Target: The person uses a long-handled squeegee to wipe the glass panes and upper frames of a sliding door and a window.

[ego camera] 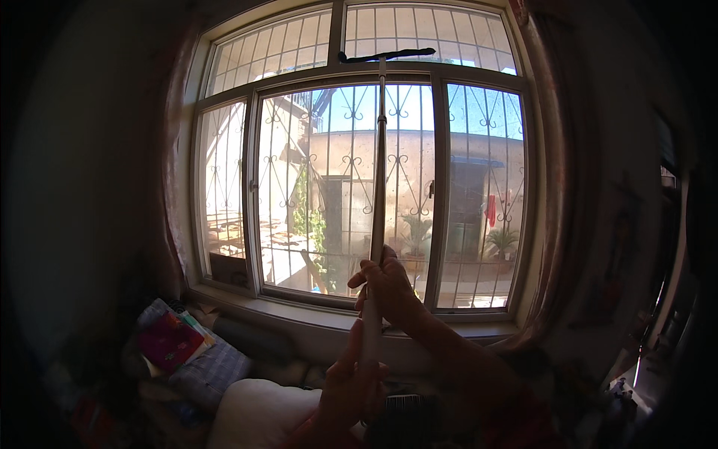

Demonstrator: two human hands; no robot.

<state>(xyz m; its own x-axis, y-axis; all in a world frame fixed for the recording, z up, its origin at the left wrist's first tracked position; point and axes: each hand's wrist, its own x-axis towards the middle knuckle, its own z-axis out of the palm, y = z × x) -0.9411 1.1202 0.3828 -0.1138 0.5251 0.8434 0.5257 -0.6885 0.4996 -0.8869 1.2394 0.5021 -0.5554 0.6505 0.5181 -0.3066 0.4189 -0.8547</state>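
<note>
A long telescopic pole [381, 168] rises in front of the window [348, 191], with a dark, wide head [409, 54] across its top, like a window squeegee or washer. The head lies over the lower part of the upper right pane [426, 28]; whether it touches the glass I cannot tell. My right hand [390, 286] grips the pole higher up, around mid-length in the picture. Lower down, near the pole's thick pale end, my left hand [350, 384] is wrapped around it, in shadow.
Metal bars [352, 163] stand behind the panes. Curtains hang at the left [175, 168] and right [552, 196] of the frame. Below the sill [280, 306] lie a checked cloth [216, 365], a purple packet or book [170, 340] and a white rounded cushion-like thing [258, 409].
</note>
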